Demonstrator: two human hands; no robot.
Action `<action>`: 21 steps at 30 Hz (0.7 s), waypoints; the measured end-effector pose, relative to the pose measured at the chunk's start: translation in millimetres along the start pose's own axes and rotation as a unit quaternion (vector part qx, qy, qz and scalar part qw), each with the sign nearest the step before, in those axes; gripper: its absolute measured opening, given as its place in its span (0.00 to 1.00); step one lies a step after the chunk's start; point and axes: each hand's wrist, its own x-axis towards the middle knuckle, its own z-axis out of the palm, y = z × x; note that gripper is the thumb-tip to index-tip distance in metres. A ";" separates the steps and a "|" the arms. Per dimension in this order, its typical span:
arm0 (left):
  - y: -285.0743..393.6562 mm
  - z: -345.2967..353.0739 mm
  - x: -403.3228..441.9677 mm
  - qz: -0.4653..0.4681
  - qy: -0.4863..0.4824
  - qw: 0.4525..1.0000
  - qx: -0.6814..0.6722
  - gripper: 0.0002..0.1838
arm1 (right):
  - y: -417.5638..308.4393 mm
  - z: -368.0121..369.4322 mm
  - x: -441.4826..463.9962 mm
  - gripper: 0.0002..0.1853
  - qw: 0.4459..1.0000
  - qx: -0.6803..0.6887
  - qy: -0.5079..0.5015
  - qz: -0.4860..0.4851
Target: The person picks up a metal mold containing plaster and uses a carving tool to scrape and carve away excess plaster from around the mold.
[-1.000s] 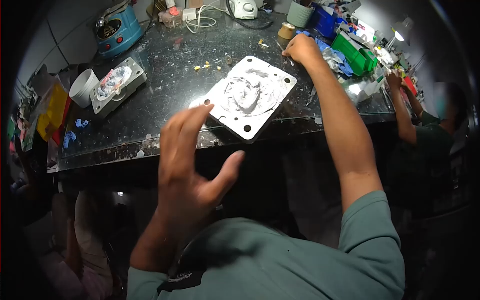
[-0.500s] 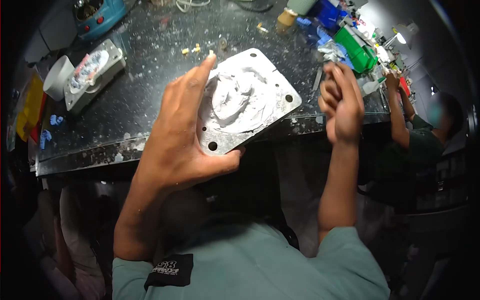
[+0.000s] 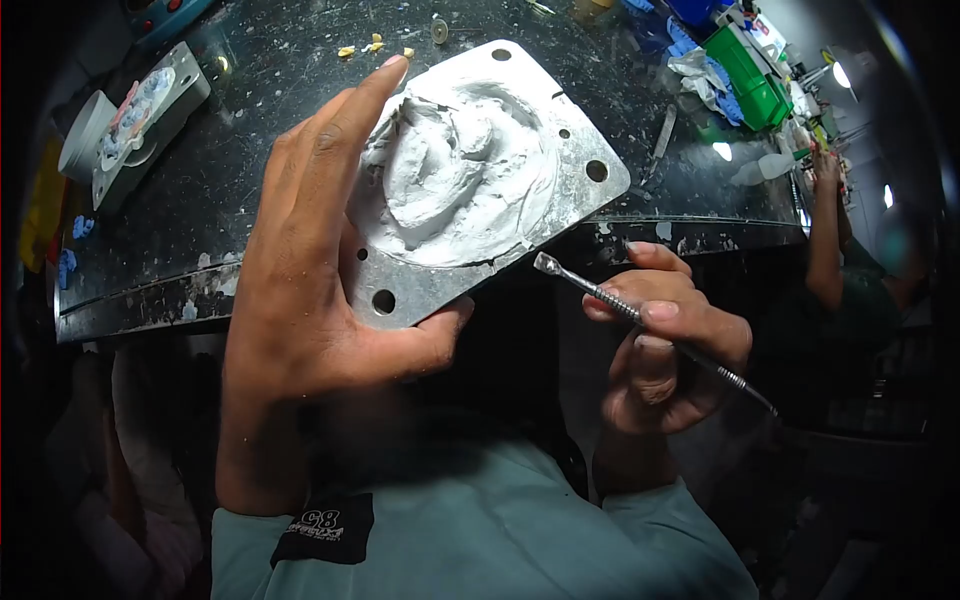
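Plate (image 3: 430, 285) bearing white plaster (image 3: 470, 170), held over the surface's (image 3: 260, 120) near edge.
Left hand (image 3: 300, 250), spread wide, grips the plate at nine o'clock, thumb at six; right hand (image 3: 692, 322), fingers pinched, holds a tool (image 3: 608, 299), tip beside the plate's five-o'clock edge.

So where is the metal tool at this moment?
In the head view, the tool is right of centre, held in the right hand, one end near the lower-right edge of the metal block in the left hand.
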 end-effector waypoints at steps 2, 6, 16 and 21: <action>3.0 0.8 -1.5 -0.008 0.004 1.000 0.001 0.62 | -3.8 -1.1 1.3 0.11 0.998 -0.053 -0.022 -0.013; 3.3 0.2 -1.6 -0.004 0.002 1.000 0.012 0.62 | -10.4 -1.0 1.7 0.08 0.993 -0.115 -0.025 -0.020; 5.2 0.4 -0.4 0.001 0.011 1.000 0.027 0.62 | -14.6 -3.1 5.4 0.08 0.989 -0.144 -0.037 -0.009; 8.4 -0.3 -1.4 -0.008 0.011 0.999 0.036 0.61 | -18.0 3.6 10.2 0.08 0.981 -0.186 -0.023 -0.044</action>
